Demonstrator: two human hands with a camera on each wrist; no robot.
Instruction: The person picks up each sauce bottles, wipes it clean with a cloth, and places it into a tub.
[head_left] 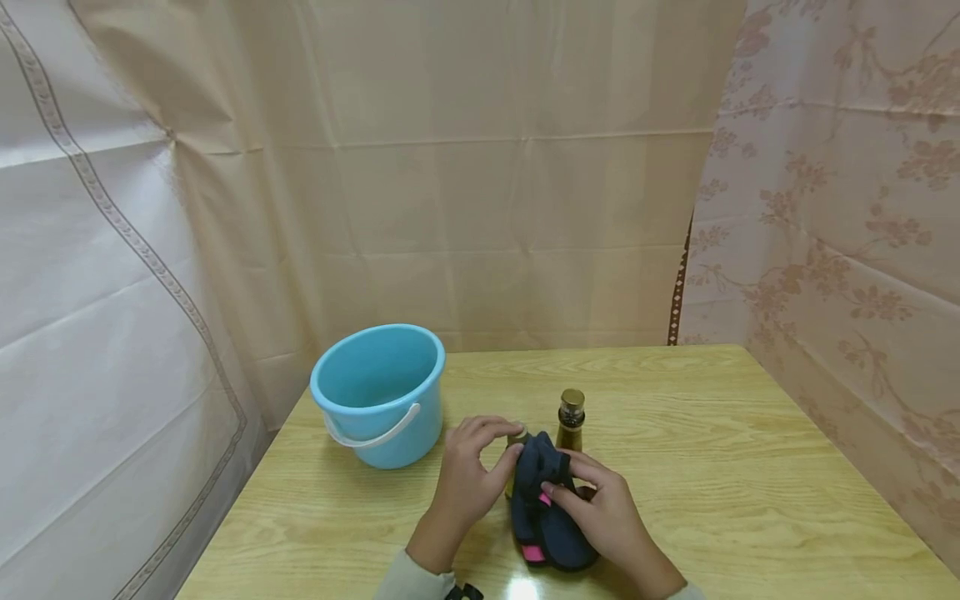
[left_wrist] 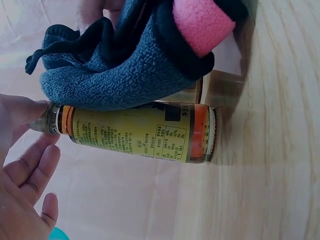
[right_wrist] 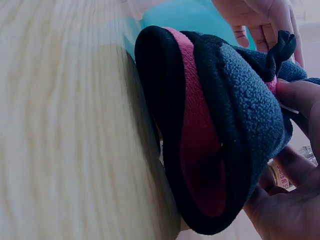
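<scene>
My left hand (head_left: 468, 475) pinches the cap of a small glass bottle (left_wrist: 130, 131) between thumb and fingers. The bottle stands upright on the table, with a yellow printed label and orange showing at its base. My right hand (head_left: 603, 508) grips a folded dark blue fleecy cloth (head_left: 551, 500) with black edging and a pink side (right_wrist: 197, 135). The cloth drapes down beside the bottle and overlaps much of it in the head view. Just behind the cloth stands a second bottle (head_left: 572, 417) with a gold cap, its lower part hidden.
A light blue bucket (head_left: 431, 417) with a white handle stands on the wooden table (head_left: 735, 467), left of the hands. Beige cloth (head_left: 487, 208) hangs behind the table, and patterned cloth (head_left: 847, 208) hangs at the right. White cloth hangs at the left.
</scene>
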